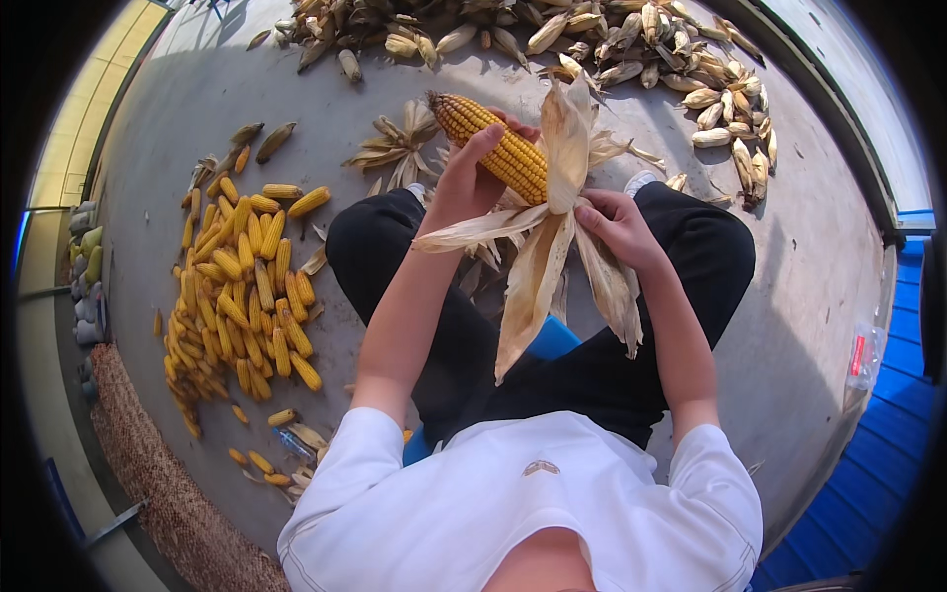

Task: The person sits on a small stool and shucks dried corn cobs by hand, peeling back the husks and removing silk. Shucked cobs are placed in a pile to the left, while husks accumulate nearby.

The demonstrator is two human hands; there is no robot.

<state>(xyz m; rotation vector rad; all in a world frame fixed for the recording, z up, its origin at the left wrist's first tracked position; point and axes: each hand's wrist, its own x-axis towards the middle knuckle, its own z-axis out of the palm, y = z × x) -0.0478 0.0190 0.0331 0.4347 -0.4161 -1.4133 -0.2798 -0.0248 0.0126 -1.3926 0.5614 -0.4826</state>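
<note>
My left hand is closed around a bare yellow ear of corn, its tip pointing up and left. Dry husks are peeled back from the ear's base and spread out, several hanging over my lap and one standing upright. At that base my right hand pinches the husk between thumb and fingers. More loose husks lie on the floor between my knees, and a spread husk rests beyond my left knee.
A pile of husked corn ears covers the concrete floor at left. Unhusked ears are heaped across the far side and far right. Also in view are a blue seat, a plastic bottle, a clear plastic wrapper and bags along the left edge.
</note>
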